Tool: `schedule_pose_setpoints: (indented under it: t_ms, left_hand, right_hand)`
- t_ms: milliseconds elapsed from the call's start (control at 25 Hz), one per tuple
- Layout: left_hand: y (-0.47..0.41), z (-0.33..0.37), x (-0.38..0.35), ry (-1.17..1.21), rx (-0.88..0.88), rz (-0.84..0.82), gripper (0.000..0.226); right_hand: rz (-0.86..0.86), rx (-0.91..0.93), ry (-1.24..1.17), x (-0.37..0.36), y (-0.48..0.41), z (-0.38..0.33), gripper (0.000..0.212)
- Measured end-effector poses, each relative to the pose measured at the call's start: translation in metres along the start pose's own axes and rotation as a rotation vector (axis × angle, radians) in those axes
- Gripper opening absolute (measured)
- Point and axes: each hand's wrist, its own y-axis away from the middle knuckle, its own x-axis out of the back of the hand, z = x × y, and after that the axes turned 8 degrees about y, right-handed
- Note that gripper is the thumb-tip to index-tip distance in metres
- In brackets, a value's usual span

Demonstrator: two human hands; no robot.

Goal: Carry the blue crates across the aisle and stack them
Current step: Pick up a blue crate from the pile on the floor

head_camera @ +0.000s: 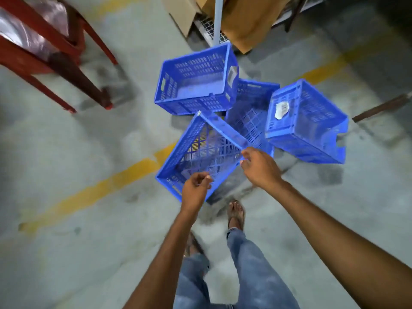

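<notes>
Two red chairs (44, 47) stand at the far left on the concrete floor (66, 152), which a yellow line (93, 190) crosses diagonally. Right of the chairs the far crate (196, 79) sits upright, open top up, its long axis running left to right, with a handle slot in its left end. Nearer, the near crate (200, 152) is tipped and off the floor, its open top towards the camera. Its long axis runs from near left to far right, and the yellow line shows through its slatted bottom. The left hand (195, 190) is at the crate's near corner, fingers curled in with the thumb against them over the rim. Blur hides the exact contact. The right hand (259, 169) pinches the crate's right corner, thumb and fingertips closed on the end of the far rim. Just beyond it the middle crate (252, 112) lies between the others, half hidden, long axis near to far. Furthest right, the right crate (312, 110), with a torn white label (282, 110) on its left wall, sits askew on a bottom crate (312, 150). Cardboard boxes (245, 21) and a pale pole (217, 18) stand at the far edge. At the near edge are jeans (252, 264) and sandalled feet (236, 214).
</notes>
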Motion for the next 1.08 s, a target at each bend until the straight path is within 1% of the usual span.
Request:
schedule_pose_setpoints:
  t_ms: [40, 120, 200, 320, 440, 560, 600, 640, 720, 800, 880, 960, 1080]
  left_hand:
    - [-0.023, -0.017, -0.003, -0.002, 0.029, 0.039, 0.008]
    - [-0.071, -0.06, -0.004, 0.019, 0.121, 0.092, 0.008]
    - [-0.116, -0.1, 0.001, 0.03, 0.207, 0.137, 0.023]
    - [-0.185, -0.168, 0.022, -0.007, 0.297, 0.241, 0.046]
    - [-0.235, -0.241, 0.046, -0.008, 0.406, 0.348, 0.063]
    - [-0.276, -0.307, 0.065, -0.099, 0.495, 0.498, 0.081]
    - [-0.287, -0.326, 0.07, -0.131, 0.519, 0.516, 0.084]
    - [-0.295, -0.341, 0.072, -0.112, 0.525, 0.513, 0.083]
    - [-0.312, -0.373, 0.071, 0.044, 0.497, 0.497, 0.066]
    - [-0.326, -0.391, 0.069, 0.292, 0.435, 0.53, 0.049]
    - [-0.335, -0.392, 0.07, 0.537, 0.398, 0.556, 0.05]
    - [-0.338, -0.382, 0.079, 0.697, 0.401, 0.508, 0.061]
    - [-0.333, -0.361, 0.101, 0.823, 0.438, 0.511, 0.074]
  right_hand:
    - [-0.004, 0.085, 0.133, -0.014, -0.021, -0.002, 0.033]
    - [-0.035, 0.271, 0.382, -0.052, -0.06, -0.008, 0.041]
    - [-0.048, 0.38, 0.54, -0.089, -0.097, -0.014, 0.051]
    - [-0.013, 0.459, 0.656, -0.15, -0.155, -0.02, 0.062]
    - [0.076, 0.466, 0.726, -0.2, -0.192, -0.017, 0.073]
    - [0.137, 0.387, 0.715, -0.234, -0.216, -0.008, 0.078]
    - [0.149, 0.379, 0.724, -0.241, -0.221, -0.003, 0.078]
    - [0.175, 0.395, 0.737, -0.245, -0.225, 0.002, 0.077]
    - [0.238, 0.441, 0.732, -0.25, -0.233, 0.008, 0.081]
    - [0.332, 0.415, 0.642, -0.246, -0.236, 0.007, 0.087]
    - [0.368, 0.337, 0.516, -0.239, -0.247, 0.014, 0.087]
    - [0.286, 0.253, 0.401, -0.233, -0.267, 0.027, 0.08]
    - [0.113, 0.111, 0.197, -0.22, -0.295, 0.03, 0.054]
